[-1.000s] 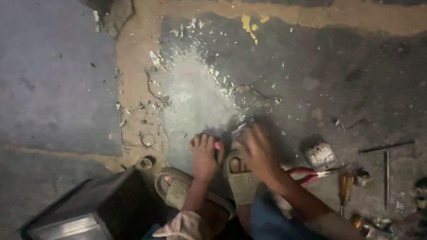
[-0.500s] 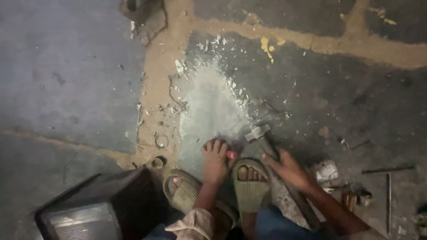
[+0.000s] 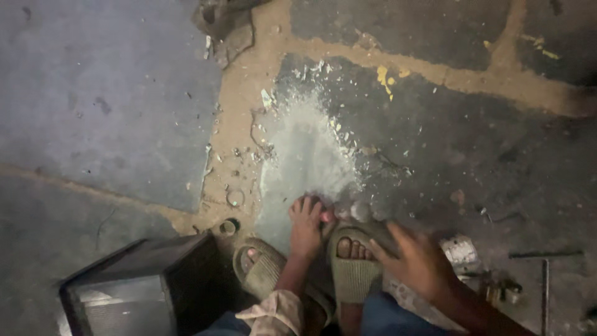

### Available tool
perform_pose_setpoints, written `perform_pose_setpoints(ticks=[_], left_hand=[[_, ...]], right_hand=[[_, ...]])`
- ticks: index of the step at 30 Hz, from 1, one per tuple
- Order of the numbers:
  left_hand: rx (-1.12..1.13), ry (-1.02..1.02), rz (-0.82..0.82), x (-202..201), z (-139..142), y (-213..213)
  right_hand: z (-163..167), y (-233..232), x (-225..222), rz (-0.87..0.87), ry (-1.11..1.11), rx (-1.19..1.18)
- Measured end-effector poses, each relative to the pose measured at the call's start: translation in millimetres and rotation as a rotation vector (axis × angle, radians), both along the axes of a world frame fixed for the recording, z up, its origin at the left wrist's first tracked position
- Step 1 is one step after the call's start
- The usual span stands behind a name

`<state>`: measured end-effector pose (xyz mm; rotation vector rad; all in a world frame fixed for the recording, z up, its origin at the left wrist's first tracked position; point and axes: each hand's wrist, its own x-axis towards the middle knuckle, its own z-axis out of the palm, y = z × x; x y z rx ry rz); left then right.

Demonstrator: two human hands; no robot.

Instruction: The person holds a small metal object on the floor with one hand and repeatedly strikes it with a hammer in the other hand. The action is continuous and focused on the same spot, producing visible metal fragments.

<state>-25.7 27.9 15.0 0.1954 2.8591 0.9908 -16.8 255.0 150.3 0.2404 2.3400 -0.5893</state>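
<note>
Workshop: stained concrete floor [image 3: 124, 93], scattered tools [image 3: 544, 274].

Floor [image 3: 124, 106] ahead open; box [image 3: 149, 286] blocks left

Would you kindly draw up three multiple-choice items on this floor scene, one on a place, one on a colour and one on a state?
1. Where does the dark metal box lie?
A. lower left of the view, beside the feet
B. on the pale powdery patch
C. upper right, on the yellow marks

2. What colour are the sandals?
A. bright red
B. olive green
C. white

3. How is the left hand placed?
A. raised, clear of the floor
B. fingers pressed down at the near edge of the pale powdery patch
C. closed around the long metal rod

Answers: 1 A, the box fills the lower left corner next to the left sandal. 2 B, both sandals look dull green. 3 B, the fingers bear on the floor by a small blurred object; the right hand is blurred beside it.
</note>
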Motion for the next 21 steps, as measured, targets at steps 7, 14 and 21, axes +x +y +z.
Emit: perform_pose_setpoints(ticks=[7,14,21], left_hand=[[-0.025,-0.044,-0.034,0.8,3.1,3.6],[-0.076,-0.046,-0.058,-5.3,11.0,0.6],[-0.13,-0.024,-0.102,-3.3,5.6,1.2]], right_hand=[[17.2,7.8,20.4,0.005,0.432,-0.476],[-9.5,10.4,8.5,-0.016,0.222,-0.229],[-27.5,12.9,36.0,0.035,0.463,-0.396]])
